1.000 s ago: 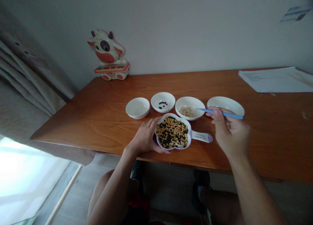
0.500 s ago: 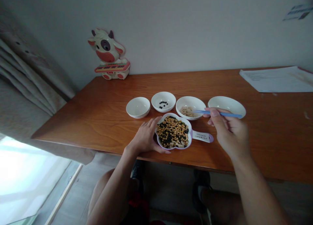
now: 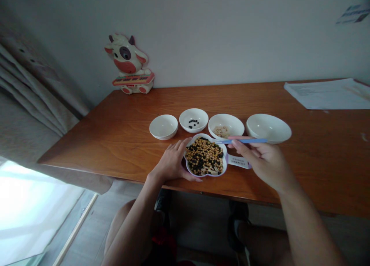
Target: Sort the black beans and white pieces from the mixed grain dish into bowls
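My left hand is wrapped round the left side of a white, flower-shaped bowl with a lilac rim and a short labelled handle. Mixed yellow and black beans or seeds fill it, with some pale flat seeds at its near edge. Pinched in my right hand are blue tweezers, their tips over the bowl's upper right rim. Whether the tips hold anything is too small to tell. Behind stand a white bowl of pale flat seeds and a white bowl with several black beans.
Two more white bowls, one at the left and a wider one at the right, flank the row. A toy cow with a keyboard stands at the back left. Papers lie at the back right of the wooden table.
My right hand has moved left and toward me, carrying the tweezers from the bowl of pale seeds to the flower-shaped bowl. My left hand has stayed in place.
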The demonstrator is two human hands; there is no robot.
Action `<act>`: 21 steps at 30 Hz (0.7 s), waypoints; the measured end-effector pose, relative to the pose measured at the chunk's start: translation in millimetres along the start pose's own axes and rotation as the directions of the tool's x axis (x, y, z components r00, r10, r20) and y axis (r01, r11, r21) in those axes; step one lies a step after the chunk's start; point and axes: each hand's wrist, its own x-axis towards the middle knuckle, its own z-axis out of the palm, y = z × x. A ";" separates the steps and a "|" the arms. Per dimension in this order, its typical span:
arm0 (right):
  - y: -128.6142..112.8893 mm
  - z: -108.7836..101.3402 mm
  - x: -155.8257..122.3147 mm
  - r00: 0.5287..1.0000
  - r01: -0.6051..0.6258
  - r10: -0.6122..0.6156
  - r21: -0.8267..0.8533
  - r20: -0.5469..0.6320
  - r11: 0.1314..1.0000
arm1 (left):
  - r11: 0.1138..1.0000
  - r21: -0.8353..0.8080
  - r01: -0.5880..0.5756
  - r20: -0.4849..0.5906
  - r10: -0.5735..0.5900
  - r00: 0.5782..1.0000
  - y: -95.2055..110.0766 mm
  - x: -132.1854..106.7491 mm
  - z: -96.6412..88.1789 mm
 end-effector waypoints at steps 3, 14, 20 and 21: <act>1.0 1.7 -3.0 0.987 -0.046 0.048 -0.015 0.151 0.999 | 1.000 0.002 0.001 0.002 -0.001 1.000 -0.1 0.0 0.1; -5.8 0.8 -3.6 0.969 0.111 -0.038 -0.292 0.245 0.950 | 1.000 0.005 -0.006 -0.005 0.006 1.000 0.1 -0.1 0.5; -11.1 0.0 -5.1 0.951 0.208 -0.077 -0.435 0.299 0.876 | 1.000 0.006 -0.010 -0.009 0.010 1.000 0.7 0.4 0.4; -11.6 -0.4 -5.7 0.949 0.221 -0.085 -0.449 0.303 0.866 | 1.000 0.005 -0.012 -0.010 0.012 1.000 0.6 0.4 0.5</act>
